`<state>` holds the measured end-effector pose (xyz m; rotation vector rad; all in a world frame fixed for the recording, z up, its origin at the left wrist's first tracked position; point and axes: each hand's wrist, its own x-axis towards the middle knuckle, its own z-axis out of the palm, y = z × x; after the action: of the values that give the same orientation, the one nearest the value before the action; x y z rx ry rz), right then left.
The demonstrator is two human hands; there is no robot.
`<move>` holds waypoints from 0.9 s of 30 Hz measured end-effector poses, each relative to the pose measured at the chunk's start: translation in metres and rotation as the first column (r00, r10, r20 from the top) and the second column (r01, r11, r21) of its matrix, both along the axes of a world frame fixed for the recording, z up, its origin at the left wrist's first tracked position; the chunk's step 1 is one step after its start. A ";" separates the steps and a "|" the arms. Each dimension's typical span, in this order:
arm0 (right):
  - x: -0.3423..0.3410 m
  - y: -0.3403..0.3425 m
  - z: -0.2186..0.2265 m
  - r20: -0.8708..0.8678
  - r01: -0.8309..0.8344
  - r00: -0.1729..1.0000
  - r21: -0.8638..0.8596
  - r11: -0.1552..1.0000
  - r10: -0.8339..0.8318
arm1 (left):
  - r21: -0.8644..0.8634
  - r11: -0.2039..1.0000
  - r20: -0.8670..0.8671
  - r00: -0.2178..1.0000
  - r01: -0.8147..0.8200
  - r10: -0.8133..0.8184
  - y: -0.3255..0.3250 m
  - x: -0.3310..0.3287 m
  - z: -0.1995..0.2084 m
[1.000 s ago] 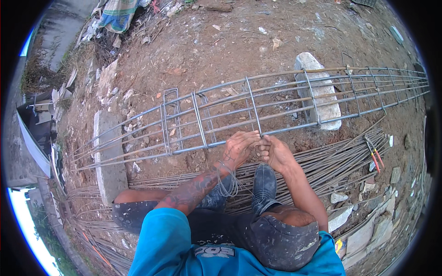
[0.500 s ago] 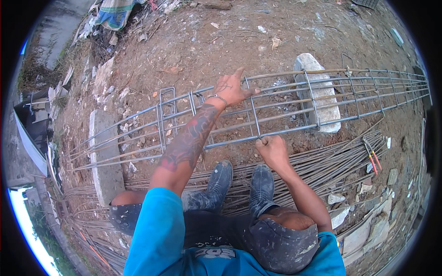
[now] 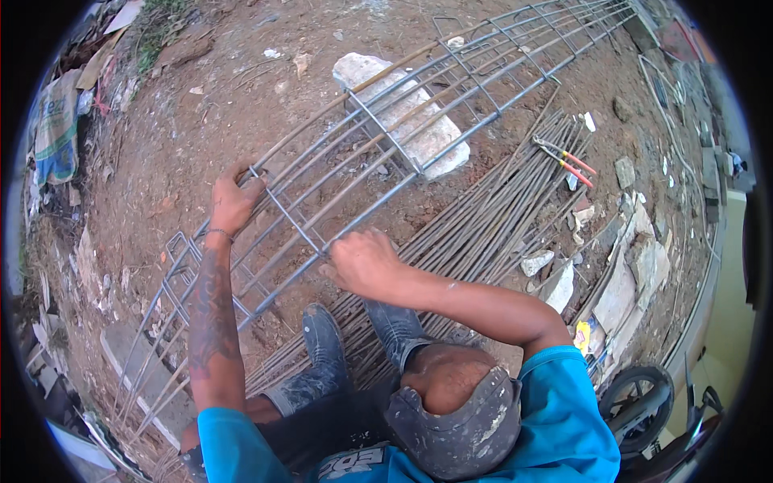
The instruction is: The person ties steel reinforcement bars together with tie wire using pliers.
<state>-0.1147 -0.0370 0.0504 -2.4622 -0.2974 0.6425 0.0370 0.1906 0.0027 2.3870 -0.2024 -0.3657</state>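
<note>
A long rebar cage [image 3: 378, 137] of steel rods with square stirrups runs from lower left to upper right. My left hand [image 3: 233, 201] is closed at the far top corner of one stirrup [image 3: 288, 212], where it meets the far rod. At the near corner of that same stirrup, my right hand [image 3: 366, 262] is closed, its fingertips partly hidden. Several loose stirrups [image 3: 179, 262] hang together on the rods, left of my left forearm.
A pale stone block [image 3: 423, 133] props up the cage, and a concrete slab [image 3: 133, 370] lies beneath its left end. Loose rods [image 3: 491, 225] lie beside my boots [image 3: 322, 338], with red-handled pliers [image 3: 565, 161] on them. A motorcycle wheel [image 3: 636, 410] shows at lower right.
The view has turned, so the cage now slants up to the right. My left hand, spread over the cage before, has closed at the stirrup's far corner. My right hand stays at the near corner.
</note>
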 end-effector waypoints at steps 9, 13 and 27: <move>-0.047 -0.444 -0.111 0.363 0.635 0.746 -0.639 0.434 -0.558 | 0.103 0.992 0.164 0.985 -0.074 0.056 -0.034 -0.016 -0.004; -0.069 -0.507 -0.166 0.324 0.569 0.738 -0.771 0.286 -0.592 | 0.214 0.970 0.320 0.946 -0.118 0.044 -0.027 -0.023 -0.010; -0.111 -0.492 -0.144 0.222 0.457 0.889 -0.482 0.747 -0.401 | 0.303 0.940 0.284 0.956 -0.158 0.069 -0.041 -0.022 -0.002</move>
<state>-0.2254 -0.5291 -0.0932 -2.9404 0.4767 0.4243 0.0148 0.1492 0.0012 2.7567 -0.1331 -0.0138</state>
